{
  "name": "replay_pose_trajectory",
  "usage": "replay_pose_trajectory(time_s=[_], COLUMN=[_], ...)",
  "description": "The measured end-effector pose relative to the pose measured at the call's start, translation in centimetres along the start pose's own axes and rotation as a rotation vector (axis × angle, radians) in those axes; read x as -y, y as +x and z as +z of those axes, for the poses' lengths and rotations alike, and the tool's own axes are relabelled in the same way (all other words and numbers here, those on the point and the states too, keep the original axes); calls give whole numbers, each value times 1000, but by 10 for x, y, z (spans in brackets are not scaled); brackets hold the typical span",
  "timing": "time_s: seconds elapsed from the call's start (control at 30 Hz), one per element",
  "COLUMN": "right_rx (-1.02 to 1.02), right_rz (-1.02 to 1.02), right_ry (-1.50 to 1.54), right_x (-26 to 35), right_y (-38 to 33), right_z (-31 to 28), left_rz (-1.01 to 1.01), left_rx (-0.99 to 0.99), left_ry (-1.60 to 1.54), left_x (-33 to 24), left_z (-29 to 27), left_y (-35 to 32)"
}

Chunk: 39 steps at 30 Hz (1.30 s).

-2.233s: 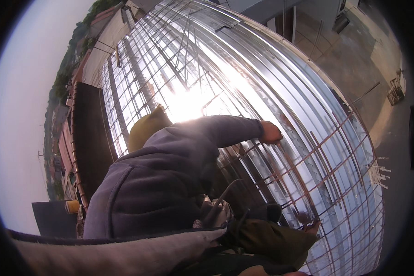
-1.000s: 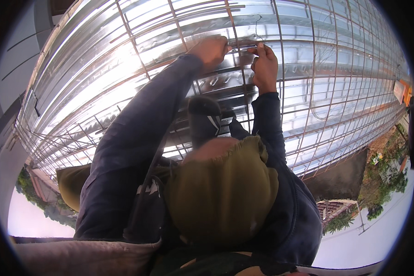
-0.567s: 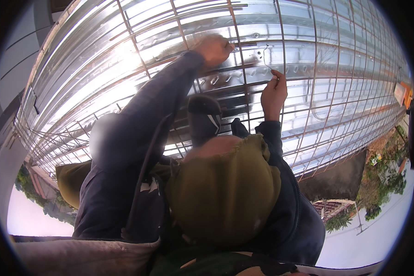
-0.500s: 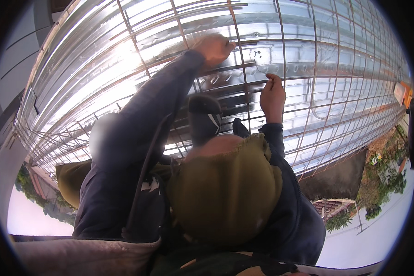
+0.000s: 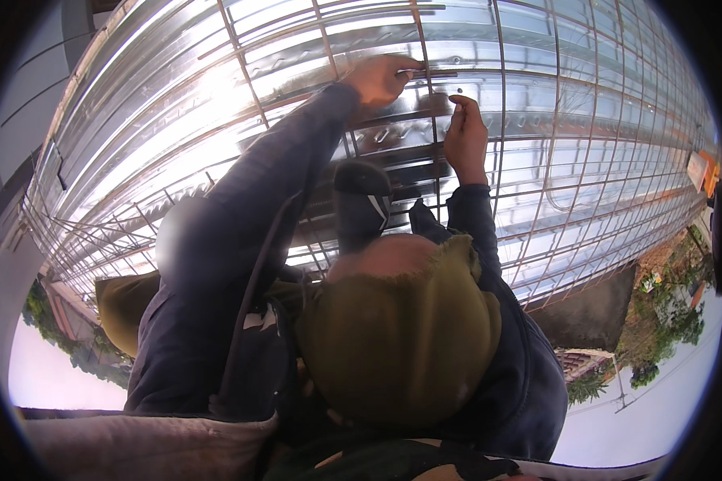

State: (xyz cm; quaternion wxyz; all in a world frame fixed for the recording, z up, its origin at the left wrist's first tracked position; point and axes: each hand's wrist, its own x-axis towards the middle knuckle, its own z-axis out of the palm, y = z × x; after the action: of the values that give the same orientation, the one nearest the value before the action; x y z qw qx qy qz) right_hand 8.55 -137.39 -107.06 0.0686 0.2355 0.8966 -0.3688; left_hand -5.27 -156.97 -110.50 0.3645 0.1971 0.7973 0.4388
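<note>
My left hand is closed in a pinch beside a crossing of the thin steel bars. A small bright tip shows at its fingers, too small to name. To its right and slightly nearer, my right hand is raised with thumb and forefinger pressed together. A thin wire showed at those fingertips a moment earlier; against the shiny background I can hardly see it now. Beneath both hands the bar grid lies over ribbed, reflective metal decking.
My bent knee in olive trousers and a dark boot are close below the hands. An orange object sits at the far right edge. Grey concrete and greenery lie beyond the decking at the lower right.
My right hand has moved up and slightly left, closer to my left hand. The left hand stays by the bar crossing, its fingers reaching a little farther right.
</note>
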Motion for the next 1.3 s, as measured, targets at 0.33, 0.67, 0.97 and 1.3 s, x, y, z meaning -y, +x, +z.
replay_pose_trajectory(time_s=[0.33,0.67,0.97,1.3], right_rx=[182,228,178,-60], right_rz=[54,-326,39,-145], right_ry=[296,-166,83,8], right_x=[56,81,33,24], right_y=[28,63,26,15], right_z=[-30,-9,-35,-13], left_rz=[117,205,-117,-45], left_rx=[-221,-223,-152,-217], left_ry=[99,198,10,99], left_x=[-7,-1,-22,0], left_z=[8,8,7,23], left_y=[-18,-24,-14,0])
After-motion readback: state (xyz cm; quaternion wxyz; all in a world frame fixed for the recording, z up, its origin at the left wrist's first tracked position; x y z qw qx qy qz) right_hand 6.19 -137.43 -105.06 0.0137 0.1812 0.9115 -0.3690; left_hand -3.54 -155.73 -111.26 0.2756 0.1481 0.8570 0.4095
